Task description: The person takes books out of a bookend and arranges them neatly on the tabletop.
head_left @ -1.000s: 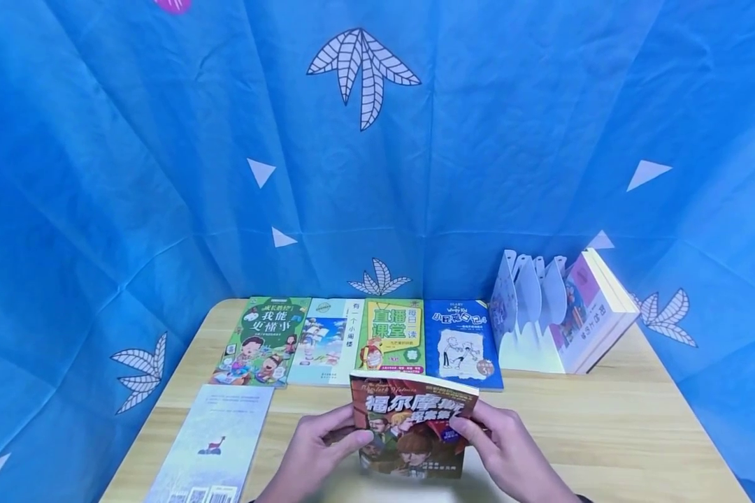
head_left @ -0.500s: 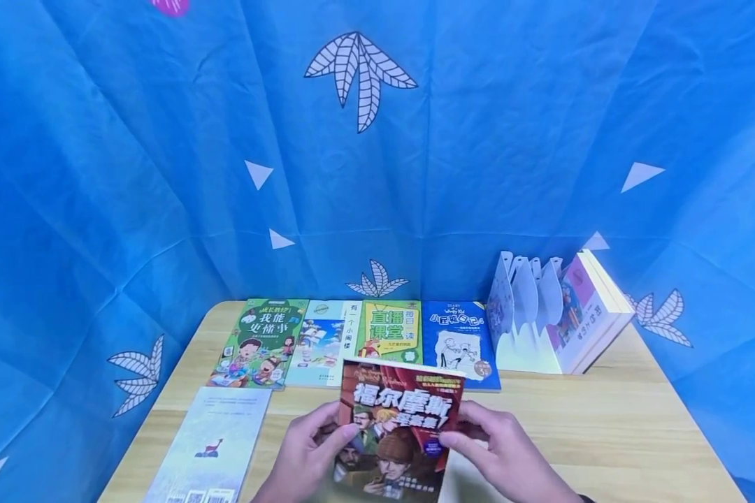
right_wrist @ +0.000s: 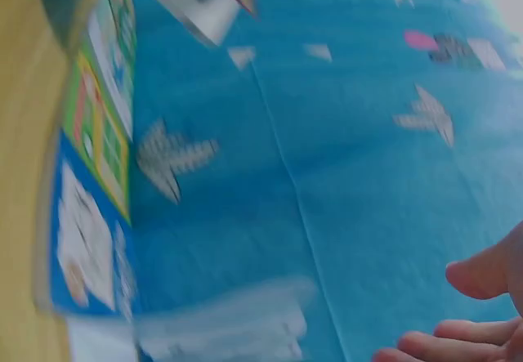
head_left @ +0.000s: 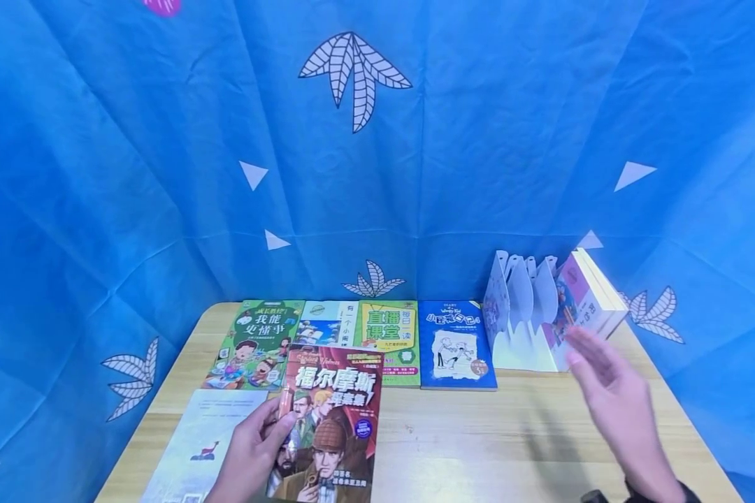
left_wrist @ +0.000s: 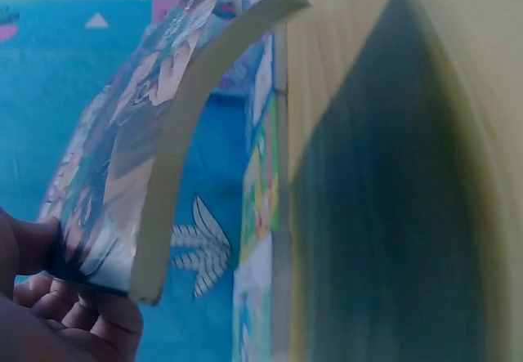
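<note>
L hand (head_left: 252, 443) pinched the Sherlock Holmes paperback (head_left: 333, 423) by its L edge, thumb on cover, off the tabletop (head_left: 459, 436), left of & nearer than the bookend rack (head_left: 527, 297). R hand (head_left: 623, 405), nothing in it, thumb apart from fingers, hung before the rack's R end; contact w/ leaning bks (head_left: 580, 297) unclear. Step looked like a one-handed hold; next move prob. called for R hand steadying the rack.

Head view: your right hand (head_left: 618, 402) is blurred, your held book (head_left: 332, 426) covers part of white book (head_left: 327, 323), frame edge crops pale book (head_left: 210, 429). Right wrist view: rack (right_wrist: 233, 329) smeared.
</note>
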A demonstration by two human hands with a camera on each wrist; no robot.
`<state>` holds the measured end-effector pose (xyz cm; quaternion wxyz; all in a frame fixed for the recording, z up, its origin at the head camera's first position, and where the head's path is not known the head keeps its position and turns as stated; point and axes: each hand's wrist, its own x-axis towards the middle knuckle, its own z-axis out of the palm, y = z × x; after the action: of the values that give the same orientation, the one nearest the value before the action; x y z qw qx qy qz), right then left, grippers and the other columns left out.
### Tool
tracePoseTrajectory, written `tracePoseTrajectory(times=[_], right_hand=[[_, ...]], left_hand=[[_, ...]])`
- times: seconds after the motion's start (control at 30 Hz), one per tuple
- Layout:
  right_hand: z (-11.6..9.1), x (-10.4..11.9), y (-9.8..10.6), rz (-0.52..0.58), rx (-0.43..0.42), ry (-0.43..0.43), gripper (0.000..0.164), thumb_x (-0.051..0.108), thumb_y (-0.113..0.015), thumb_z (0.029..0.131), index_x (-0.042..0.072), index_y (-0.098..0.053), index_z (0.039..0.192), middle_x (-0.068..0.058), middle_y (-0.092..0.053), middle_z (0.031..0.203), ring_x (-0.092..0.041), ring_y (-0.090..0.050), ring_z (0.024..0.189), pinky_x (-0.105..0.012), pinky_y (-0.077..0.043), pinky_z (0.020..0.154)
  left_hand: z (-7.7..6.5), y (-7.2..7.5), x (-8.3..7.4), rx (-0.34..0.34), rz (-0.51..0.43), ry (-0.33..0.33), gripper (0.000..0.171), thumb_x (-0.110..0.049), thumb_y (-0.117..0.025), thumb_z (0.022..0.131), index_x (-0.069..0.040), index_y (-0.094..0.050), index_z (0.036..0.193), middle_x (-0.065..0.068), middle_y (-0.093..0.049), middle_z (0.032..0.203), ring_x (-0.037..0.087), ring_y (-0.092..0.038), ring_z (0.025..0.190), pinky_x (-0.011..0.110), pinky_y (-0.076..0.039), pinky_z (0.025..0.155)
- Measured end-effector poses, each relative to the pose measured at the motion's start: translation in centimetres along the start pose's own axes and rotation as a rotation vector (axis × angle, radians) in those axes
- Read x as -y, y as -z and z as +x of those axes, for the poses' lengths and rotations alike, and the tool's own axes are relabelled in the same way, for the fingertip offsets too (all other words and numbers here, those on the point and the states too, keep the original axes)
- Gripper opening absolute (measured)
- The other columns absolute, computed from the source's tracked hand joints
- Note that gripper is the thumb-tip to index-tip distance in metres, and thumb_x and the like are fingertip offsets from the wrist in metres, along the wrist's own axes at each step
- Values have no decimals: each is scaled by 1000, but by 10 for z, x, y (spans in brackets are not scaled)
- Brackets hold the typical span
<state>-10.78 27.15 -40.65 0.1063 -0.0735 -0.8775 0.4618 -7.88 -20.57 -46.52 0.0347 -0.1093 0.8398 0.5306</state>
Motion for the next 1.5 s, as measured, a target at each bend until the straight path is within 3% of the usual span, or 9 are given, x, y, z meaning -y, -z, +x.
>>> tracePoseTrajectory(times=[0.13,0.27,0.4,0.57,0.87,1.1,1.27,1.4,1.5], right_hand=[[12,-9,19,11,-152,-13,56,34,-54,108,23,-38,160,-8,-45,164,8,-47,137,4,-38,98],[19,-13,26,50,-200,-67,58,34,-54,108,25,-35,162,-3,-39,167,-4,-41,150,4,-34,104],[23,-17,27,61,-182,-113,61,36,-52,108,25,-30,164,-3,-34,169,-13,-36,155,4,-33,104],[25,-24,27,53,-141,-159,62,40,-50,109,29,-26,165,-4,-30,171,-21,-33,158,4,-34,103],[28,-37,22,49,-88,-187,64,41,-48,109,26,-23,166,-11,-30,170,-31,-34,156,1,-38,102],[31,-43,20,50,-80,-175,63,41,-47,109,27,-22,166,-10,-30,170,-29,-35,156,-1,-40,103],[32,-43,19,61,-86,-173,62,41,-47,109,28,-22,165,-10,-31,170,-29,-36,156,-2,-40,103],[31,-43,18,57,-78,-185,62,41,-47,109,28,-22,165,-10,-31,170,-32,-36,155,-3,-41,103],[30,-43,16,56,-73,-196,63,40,-47,109,27,-23,166,-11,-32,170,-32,-36,155,-2,-41,102]], left_hand=[[5,11,10,5,84,71,49,-21,-58,107,7,-50,146,17,-74,118,8,-69,95,29,-60,81],[8,17,20,32,113,118,52,-23,-57,107,10,-48,146,24,-71,128,23,-73,110,39,-61,93],[12,21,30,63,138,144,58,-27,-57,107,15,-45,146,30,-67,133,34,-71,118,47,-59,97],[13,24,43,79,156,158,56,-25,-57,107,18,-49,141,29,-70,126,37,-73,113,48,-60,93],[14,26,57,107,139,187,48,-19,-58,106,19,-53,136,20,-78,106,26,-76,91,41,-63,80],[19,24,64,111,330,183,48,-20,-64,102,17,-58,132,3,-73,89,14,-65,79,40,-58,78],[19,23,61,126,494,199,55,-23,-66,100,18,-54,136,4,-63,78,18,-58,72,41,-50,71],[17,22,58,135,600,212,59,-25,-70,97,17,-54,135,5,-63,78,21,-61,73,45,-51,71],[17,21,56,126,645,222,61,-28,-75,94,17,-56,133,12,-71,88,26,-68,84,51,-56,79]])
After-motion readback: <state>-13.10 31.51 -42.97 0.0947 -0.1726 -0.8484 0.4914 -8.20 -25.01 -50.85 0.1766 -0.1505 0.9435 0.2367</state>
